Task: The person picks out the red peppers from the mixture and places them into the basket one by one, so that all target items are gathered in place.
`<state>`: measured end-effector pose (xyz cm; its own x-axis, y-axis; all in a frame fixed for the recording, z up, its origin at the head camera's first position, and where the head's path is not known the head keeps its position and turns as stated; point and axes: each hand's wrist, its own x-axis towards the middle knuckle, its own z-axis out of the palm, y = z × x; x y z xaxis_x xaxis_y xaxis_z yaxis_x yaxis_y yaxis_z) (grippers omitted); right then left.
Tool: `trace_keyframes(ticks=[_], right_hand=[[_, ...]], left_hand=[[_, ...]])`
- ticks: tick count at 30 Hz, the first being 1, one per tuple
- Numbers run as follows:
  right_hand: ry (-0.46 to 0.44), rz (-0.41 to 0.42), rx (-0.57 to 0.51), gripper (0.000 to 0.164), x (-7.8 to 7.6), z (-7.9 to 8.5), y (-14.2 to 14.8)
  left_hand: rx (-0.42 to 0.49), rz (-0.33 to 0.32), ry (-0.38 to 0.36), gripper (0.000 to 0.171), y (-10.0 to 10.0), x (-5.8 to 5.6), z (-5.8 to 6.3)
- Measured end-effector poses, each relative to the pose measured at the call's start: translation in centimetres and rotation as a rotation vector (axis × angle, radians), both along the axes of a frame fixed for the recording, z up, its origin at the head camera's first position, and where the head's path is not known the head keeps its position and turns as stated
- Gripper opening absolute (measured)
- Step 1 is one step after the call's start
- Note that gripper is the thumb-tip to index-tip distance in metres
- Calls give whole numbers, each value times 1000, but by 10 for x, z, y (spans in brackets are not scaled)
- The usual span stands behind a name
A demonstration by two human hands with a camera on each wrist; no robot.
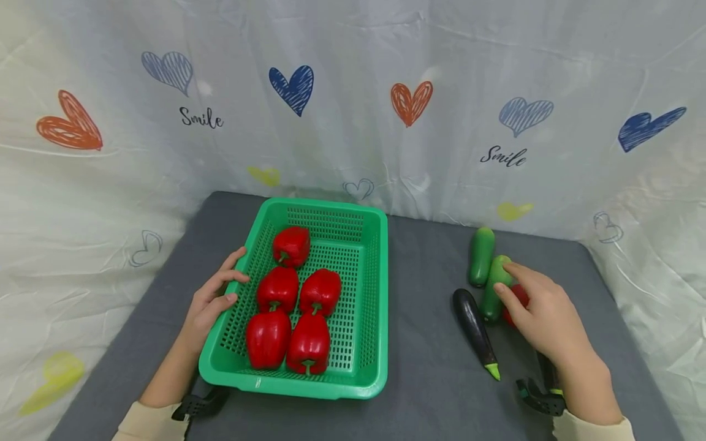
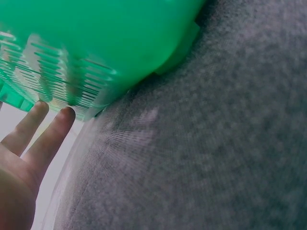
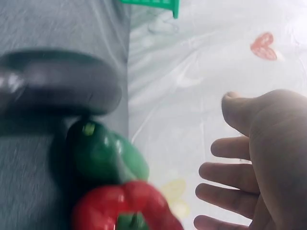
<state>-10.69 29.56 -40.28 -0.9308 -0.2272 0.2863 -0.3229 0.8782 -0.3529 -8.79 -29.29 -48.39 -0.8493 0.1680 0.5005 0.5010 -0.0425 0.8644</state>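
Observation:
A green plastic basket (image 1: 380,294) holds several red bell peppers (image 1: 320,291). My left hand (image 1: 206,306) is at the basket's left rim, its fingers extended; in the left wrist view two straight fingers (image 2: 50,136) lie against the slotted outer wall. My right hand (image 1: 546,312) hovers over the vegetables on the right, fingers spread and holding nothing. Beneath it a red bell pepper (image 1: 518,300) is partly hidden, and it shows in front of the open hand in the right wrist view. Two green cucumbers (image 1: 482,257) lie beside that pepper.
A dark eggplant (image 1: 474,331) lies left of the cucumbers. Another eggplant (image 1: 547,370) is mostly covered by the right wrist. The grey tabletop (image 1: 419,294) ends at a white curtain (image 1: 353,141) printed with hearts, which also hangs along both sides.

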Motion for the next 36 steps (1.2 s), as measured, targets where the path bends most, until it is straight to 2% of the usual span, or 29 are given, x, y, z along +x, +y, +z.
trace_keyframes(ticks=[5, 9, 13, 29, 36], right_hand=[[-46, -38, 14, 60, 5, -2, 14], [-70, -41, 36, 63, 7, -5, 21], [-98, -34, 35, 67, 9, -9, 26], [-224, -116, 22, 79, 8, -28, 51], [-231, -120, 20, 78, 8, -34, 54]], left_hand=[[-2, -1, 26, 30, 0, 0, 1], [-1, 15, -4, 28, -2, 0, -1], [9, 12, -1, 27, -5, 0, -2], [23, -6, 14, 30, -3, 1, 2], [20, -9, 17, 30, 0, -1, 1]])
